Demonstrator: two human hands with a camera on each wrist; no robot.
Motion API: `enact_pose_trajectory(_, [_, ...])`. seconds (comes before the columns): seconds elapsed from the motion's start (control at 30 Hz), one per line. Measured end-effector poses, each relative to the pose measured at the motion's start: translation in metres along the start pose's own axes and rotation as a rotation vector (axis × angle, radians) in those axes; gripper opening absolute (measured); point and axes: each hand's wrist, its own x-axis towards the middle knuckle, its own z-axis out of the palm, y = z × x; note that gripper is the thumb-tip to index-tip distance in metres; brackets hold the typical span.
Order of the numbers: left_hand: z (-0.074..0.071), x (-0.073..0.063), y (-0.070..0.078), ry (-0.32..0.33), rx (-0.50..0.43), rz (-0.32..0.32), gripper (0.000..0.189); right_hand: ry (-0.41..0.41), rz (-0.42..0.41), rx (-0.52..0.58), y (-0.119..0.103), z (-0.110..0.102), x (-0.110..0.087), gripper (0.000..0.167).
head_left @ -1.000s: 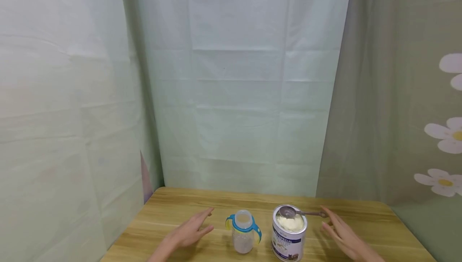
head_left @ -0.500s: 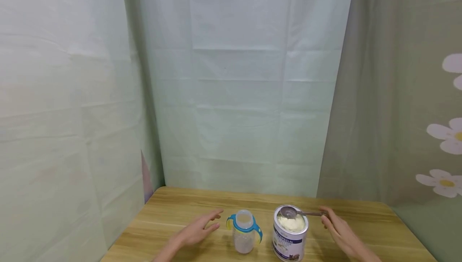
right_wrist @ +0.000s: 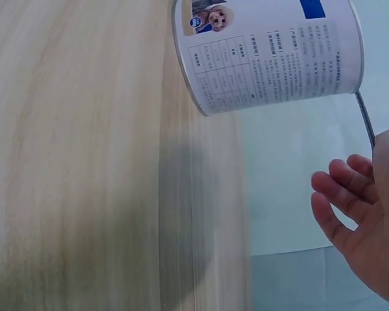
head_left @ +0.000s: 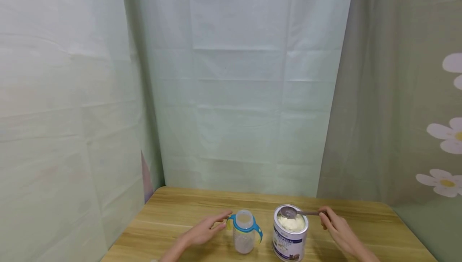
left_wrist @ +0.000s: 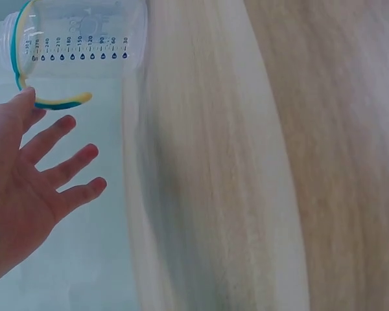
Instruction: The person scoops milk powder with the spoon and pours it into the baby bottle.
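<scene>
A clear baby bottle (head_left: 244,240) with a blue and yellow handled collar (left_wrist: 58,103) stands upright on the table. Beside its left handle is my left hand (head_left: 203,232), fingers loosely extended; in the left wrist view the hand (left_wrist: 32,175) overlaps the handle, and I cannot tell whether it touches. To the right stands an uncapped milk powder can (head_left: 287,242), filled with pale powder (head_left: 291,224). A dark spoon (head_left: 288,212) lies across the can's mouth, bowl over the powder. My right hand (head_left: 339,230) pinches the spoon's handle end; its other fingers curl loosely in the right wrist view.
The wooden table (head_left: 191,202) has rounded back corners. Pale cloth curtains (head_left: 238,134) hang behind it and on both sides, the right one with printed white flowers (head_left: 445,184).
My left hand has moved right, up to the bottle's left handle. My right hand has closed its fingers on the spoon's handle. The bottle and can stay put.
</scene>
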Motion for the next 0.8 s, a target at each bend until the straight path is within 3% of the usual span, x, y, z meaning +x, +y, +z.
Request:
enact_pose_trajectory(0.4, [0.006,0.008,0.003,0.081,-0.008,0.004,0.043,0.1,-0.023,0.126,-0.007,-0.001,0.0,0.012])
enact_pose_trajectory(0.57, [0.008,0.007,0.004,0.111,-0.065,0.009,0.037,0.171,-0.117,0.182,-0.015,0.0,0.001,0.009])
enact_pose_trajectory(0.8, [0.009,0.006,0.003,0.142,-0.114,0.003,0.033,0.154,-0.208,0.257,-0.028,-0.004,0.003,0.014])
